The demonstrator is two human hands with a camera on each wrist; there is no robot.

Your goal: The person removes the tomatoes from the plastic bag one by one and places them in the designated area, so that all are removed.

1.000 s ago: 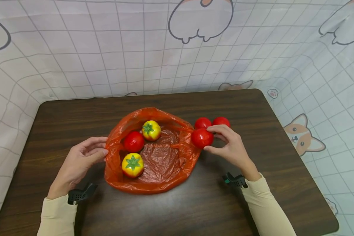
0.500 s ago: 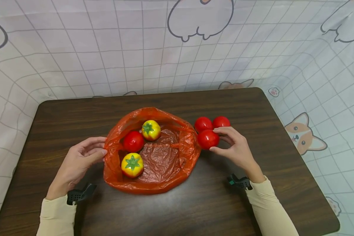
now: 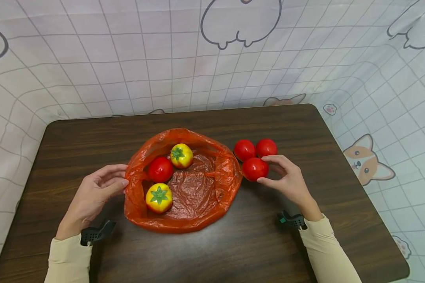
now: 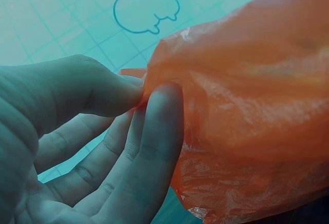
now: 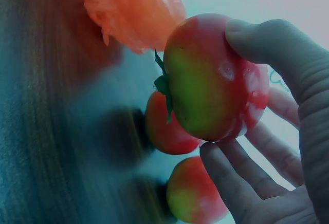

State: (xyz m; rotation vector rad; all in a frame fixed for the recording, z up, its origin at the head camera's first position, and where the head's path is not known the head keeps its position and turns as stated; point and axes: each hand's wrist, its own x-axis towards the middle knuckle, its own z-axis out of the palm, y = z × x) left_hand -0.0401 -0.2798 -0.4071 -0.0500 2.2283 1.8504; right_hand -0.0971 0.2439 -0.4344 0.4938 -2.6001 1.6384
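Note:
My left hand [image 3: 96, 195] pinches the left rim of an open orange-red plastic bag [image 3: 182, 226] between thumb and fingers; the left wrist view shows the thin film [image 4: 247, 121] caught there. Inside the bag lie a red tomato [image 3: 160, 170] and two yellow tomatoes with green star tops, one at the back [image 3: 182, 156] and one nearer the front [image 3: 159, 198]. Just right of the bag, my right hand [image 3: 291, 181] grips a shiny red tomato [image 3: 255, 169] by its right side. In the right wrist view this tomato [image 5: 205, 85] has its green leaves turned toward the table.
Two more red tomatoes, one at left [image 3: 244, 150] and one at right [image 3: 266, 147], sit on the dark wooden table [image 3: 205, 259] behind the held one. A white gridded cloth [image 3: 163, 70] hangs behind the table and along its sides.
My right hand has moved right with the tomato, from over the bag's right rim to beside the bag. The left hand keeps its pinch on the rim, nearly still.

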